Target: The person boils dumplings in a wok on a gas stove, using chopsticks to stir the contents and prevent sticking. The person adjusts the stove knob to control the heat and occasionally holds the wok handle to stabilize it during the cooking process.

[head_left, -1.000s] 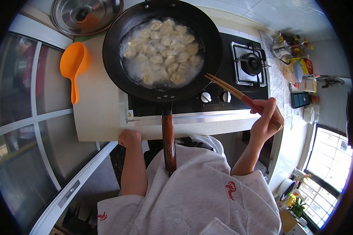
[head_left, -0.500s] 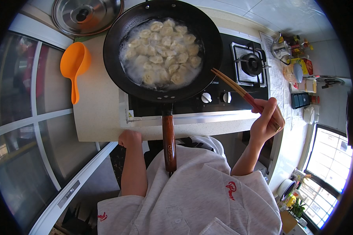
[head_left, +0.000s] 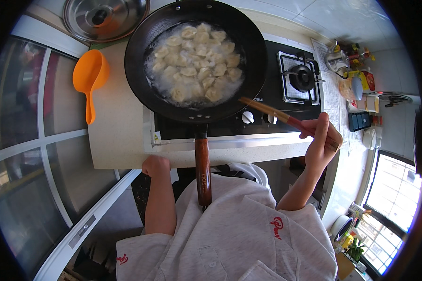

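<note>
A dark wok [head_left: 138, 70] holds several pale dumplings [head_left: 197, 61] in cloudy, steaming water. Its brown wooden handle [head_left: 202, 164] points toward me. My right hand [head_left: 324, 138] grips a pair of wooden chopsticks [head_left: 272, 111] with red upper parts, right of the wok. Their tips, held close together, reach over the wok's near right rim, outside the water; whether they touch the metal I cannot tell. Curled into a fist, my left hand [head_left: 156, 165] rests at the counter's front edge, left of the handle, with nothing visible in it.
The black gas stove [head_left: 267, 133] has a second burner [head_left: 302, 77] on the right and white knobs [head_left: 247, 117] in front. An orange ladle-shaped scoop [head_left: 90, 77] lies on the counter [head_left: 117, 145]. Behind it is a metal lid [head_left: 122, 21]. Bottles and containers [head_left: 359, 120] line the right wall.
My right hand has shifted slightly right, and the chopsticks have swung lower and flatter, their tips moving left and nearer me along the wok's rim. My left hand stays put.
</note>
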{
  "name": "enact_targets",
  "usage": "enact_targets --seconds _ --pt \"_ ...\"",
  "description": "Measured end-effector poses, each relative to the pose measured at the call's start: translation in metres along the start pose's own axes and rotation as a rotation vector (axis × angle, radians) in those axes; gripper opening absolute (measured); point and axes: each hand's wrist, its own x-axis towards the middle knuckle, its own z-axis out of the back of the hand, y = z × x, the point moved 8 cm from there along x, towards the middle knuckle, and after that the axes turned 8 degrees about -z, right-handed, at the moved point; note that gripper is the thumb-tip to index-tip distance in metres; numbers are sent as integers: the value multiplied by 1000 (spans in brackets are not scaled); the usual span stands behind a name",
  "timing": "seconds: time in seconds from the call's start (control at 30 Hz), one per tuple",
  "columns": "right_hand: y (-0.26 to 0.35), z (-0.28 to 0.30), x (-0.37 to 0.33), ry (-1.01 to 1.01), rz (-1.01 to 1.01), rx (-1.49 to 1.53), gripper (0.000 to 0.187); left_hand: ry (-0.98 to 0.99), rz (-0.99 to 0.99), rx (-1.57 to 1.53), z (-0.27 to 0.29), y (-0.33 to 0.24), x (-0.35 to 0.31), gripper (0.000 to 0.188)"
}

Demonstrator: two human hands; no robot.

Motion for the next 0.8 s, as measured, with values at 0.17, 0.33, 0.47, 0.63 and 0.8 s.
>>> enact_targets --seconds 0.17,0.33,0.47,0.63,0.8 --pt "4 -4 -2 -23 54 -31 44 -41 -18 4 0 -1 2 24" --pt "5 -3 -2 -27 56 -32 43 -49 -7 -42 0 2 1 25" --pt "5 -2 -2 -38 64 -40 37 -41 -20 -18 2 0 -3 25" --pt "17 -8 1 -93 154 -160 27 4 -21 -22 -5 2 4 23" --pt "32 -21 15 12 192 -175 27 9 -45 -1 4 -1 -5 24"
